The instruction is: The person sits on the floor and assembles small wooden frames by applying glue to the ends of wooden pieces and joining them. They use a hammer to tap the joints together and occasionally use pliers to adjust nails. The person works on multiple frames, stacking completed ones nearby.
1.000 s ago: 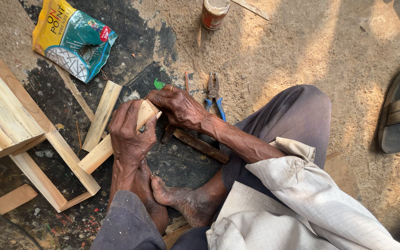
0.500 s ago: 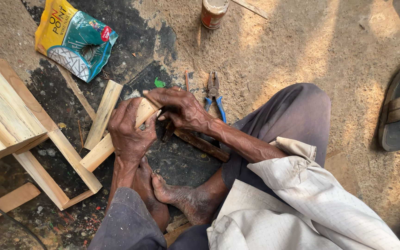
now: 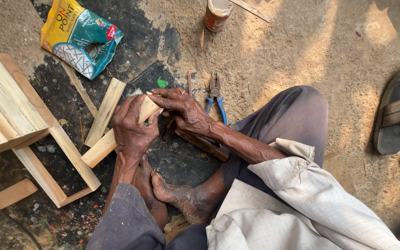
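Note:
I sit on the ground with my bare feet (image 3: pixel 177 194) tucked in front of me. My left hand (image 3: pixel 133 127) wraps around a short pale wooden slat (image 3: pixel 99 149), gripping it near its upper end. My right hand (image 3: pixel 181 107) rests its fingers on that same upper end (image 3: pixel 147 109) of the slat, the fingertips pinched against the wood; whether they hold anything small I cannot tell. A second loose slat (image 3: pixel 105 111) lies just left of my hands.
A wooden stool frame (image 3: pixel 10 115) lies tipped at the left. Blue-handled pliers (image 3: pixel 215 95) and a dark wooden handle (image 3: pixel 202 143) lie by my right wrist. A yellow and teal packet (image 3: pixel 80 38), a small jar (image 3: pixel 217 14) and a sandal (image 3: pixel 399 109) lie around.
My right hand has shifted slightly left, its fingertips now at the slat's end. The left hand keeps its grip on the slat.

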Action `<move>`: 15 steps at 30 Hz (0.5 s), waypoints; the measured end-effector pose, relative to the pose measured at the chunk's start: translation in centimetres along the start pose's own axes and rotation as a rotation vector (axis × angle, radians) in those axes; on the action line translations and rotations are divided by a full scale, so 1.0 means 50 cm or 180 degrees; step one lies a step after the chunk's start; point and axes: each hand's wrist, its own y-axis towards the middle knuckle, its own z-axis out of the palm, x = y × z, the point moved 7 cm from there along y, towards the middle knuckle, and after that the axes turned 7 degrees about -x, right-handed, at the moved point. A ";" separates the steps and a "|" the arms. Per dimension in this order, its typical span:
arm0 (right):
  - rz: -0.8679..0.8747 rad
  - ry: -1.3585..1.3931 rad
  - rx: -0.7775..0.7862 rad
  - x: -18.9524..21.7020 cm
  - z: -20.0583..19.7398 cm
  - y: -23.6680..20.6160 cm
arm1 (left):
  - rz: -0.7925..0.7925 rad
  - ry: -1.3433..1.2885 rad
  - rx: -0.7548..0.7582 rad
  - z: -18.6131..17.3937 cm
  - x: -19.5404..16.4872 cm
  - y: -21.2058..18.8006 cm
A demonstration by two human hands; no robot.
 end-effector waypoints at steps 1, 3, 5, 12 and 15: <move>0.0169 0.0018 0.0063 -0.004 0.000 0.001 | -0.0008 -0.0004 -0.0004 0.001 0.001 -0.001; -0.0047 -0.0914 0.0116 0.006 -0.003 0.007 | 0.0085 0.0024 -0.0094 -0.003 -0.002 0.000; -0.0236 -0.1244 0.0113 0.018 -0.006 0.011 | 0.0057 0.0017 -0.0122 -0.004 0.000 0.001; 0.1133 -0.1588 0.0635 -0.005 0.002 -0.060 | 0.0078 -0.0112 -0.0138 -0.009 0.000 0.010; 0.1260 -0.2088 0.0777 0.013 0.026 -0.129 | 0.0077 -0.0118 -0.0074 -0.009 0.001 0.009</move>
